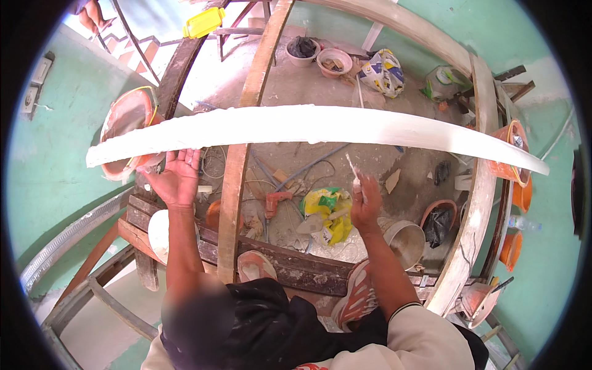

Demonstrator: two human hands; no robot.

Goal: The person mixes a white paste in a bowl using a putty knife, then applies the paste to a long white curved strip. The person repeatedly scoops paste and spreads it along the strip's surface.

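White plaster strip [308,126] spans from nine to three o'clock, steadied only by your left hand [176,179], its fingers spread open beneath it, while your right hand [365,203] grips a small scraper [354,172]; press hard and it may crack or slide off.

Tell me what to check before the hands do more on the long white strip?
1. Left hand props the long white plaster strip from below: ok.
2. Right hand grips the small white-coated tool: ok.
3. Tool touches the strip: cannot tell.
4. Both feet rest on the dark wooden plank: ok.
5. Floor below free of clutter: not ok; a drill, cables and a yellow bag lie there.
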